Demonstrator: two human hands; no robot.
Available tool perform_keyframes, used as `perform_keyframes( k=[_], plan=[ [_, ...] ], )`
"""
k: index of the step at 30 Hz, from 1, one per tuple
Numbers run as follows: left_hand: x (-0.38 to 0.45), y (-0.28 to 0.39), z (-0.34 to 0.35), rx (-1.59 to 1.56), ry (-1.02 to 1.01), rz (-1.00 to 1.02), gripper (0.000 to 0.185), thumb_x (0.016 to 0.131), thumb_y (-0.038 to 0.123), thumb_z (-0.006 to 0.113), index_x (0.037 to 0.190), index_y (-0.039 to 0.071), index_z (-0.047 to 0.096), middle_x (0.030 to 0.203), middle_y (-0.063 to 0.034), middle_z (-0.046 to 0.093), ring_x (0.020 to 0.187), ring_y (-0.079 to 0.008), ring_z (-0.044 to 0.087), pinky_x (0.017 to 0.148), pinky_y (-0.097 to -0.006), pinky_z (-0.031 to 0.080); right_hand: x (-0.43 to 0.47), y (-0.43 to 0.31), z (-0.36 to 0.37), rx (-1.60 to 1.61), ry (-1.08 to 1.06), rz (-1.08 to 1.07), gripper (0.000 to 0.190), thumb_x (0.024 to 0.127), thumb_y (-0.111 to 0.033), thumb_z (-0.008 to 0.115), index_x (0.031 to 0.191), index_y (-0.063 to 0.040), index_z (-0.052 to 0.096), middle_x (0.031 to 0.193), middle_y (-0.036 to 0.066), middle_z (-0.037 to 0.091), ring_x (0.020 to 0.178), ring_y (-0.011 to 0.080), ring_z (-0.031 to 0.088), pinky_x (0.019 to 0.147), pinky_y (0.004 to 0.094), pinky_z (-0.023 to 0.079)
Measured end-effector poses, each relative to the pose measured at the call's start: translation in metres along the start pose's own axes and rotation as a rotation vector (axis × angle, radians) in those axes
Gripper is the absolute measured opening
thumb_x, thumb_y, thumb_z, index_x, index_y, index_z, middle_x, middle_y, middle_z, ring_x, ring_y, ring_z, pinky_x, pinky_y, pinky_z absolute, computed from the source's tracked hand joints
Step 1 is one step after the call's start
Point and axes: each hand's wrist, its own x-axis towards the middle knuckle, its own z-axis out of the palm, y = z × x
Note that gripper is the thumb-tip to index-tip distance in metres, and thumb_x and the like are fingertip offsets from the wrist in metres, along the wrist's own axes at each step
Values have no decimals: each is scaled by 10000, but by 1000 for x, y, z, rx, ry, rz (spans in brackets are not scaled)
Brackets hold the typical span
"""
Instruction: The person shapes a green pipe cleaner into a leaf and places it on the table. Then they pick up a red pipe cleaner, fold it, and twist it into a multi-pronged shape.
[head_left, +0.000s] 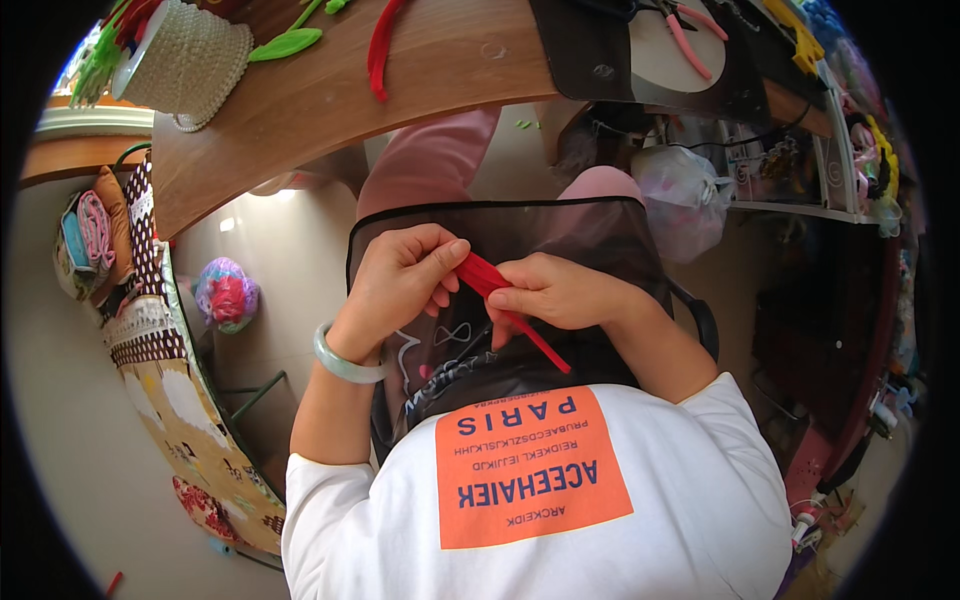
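My left hand (397, 274), with a pale jade-like bangle (349, 360) at its wrist, pinches the upper end of a red fuzzy strip bundle (482, 275), which looks like chenille stems. The lower part of that bundle is gripped between thumb and fingers of my right hand (555, 292). A narrow red tail sticks out below my right hand, slanting down to the right. Both hands are above a dark translucent apron (517, 225) spread over my lap. My fingers cover part of the bundle, so its full shape is hidden.
On the wooden table (450, 60) ahead are a pearl-bead spool (202, 64), a green fuzzy leaf (286, 45), a red strip (384, 56) and pink-handled pliers (686, 41). A filled plastic bag (681, 201) hangs at right. A wrapped colourful bundle (227, 295) lies left.
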Motion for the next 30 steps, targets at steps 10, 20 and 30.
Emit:
perform_keyframes(
  k=[10, 20, 30],
  plan=[
    [-2, 10, 0, 302, -271, 60, 229, 955, 143, 594, 1141, 38, 674, 800, -7, 643, 656, -55, 593, 545, -211, 492, -1, -2, -6, -31, -48, 170, 182, 948, -137, 507, 909, 15, 600, 687, 88, 663, 675, 134, 652, 604, 263, 473],
    [3, -19, 8, 377, -290, 281, 175, 949, 116, 586, 1028, -13, 673, 734, -46, 606, 601, -96, 603, 552, -227, 496, -2, 11, -9, -229, 93, 122, 184, 915, -142, 563, 946, 0, 676, 676, 75, 591, 617, 149, 534, 598, 311, 446],
    [7, -17, 4, 142, -348, -140, 237, 987, 188, 536, 973, -7, 670, 725, -30, 632, 575, -99, 587, 544, -242, 492, -20, 8, -40, 121, 182, -24, 213, 919, -125, 571, 1079, -10, 651, 772, 43, 641, 646, 85, 579, 542, 216, 421]
  ],
)
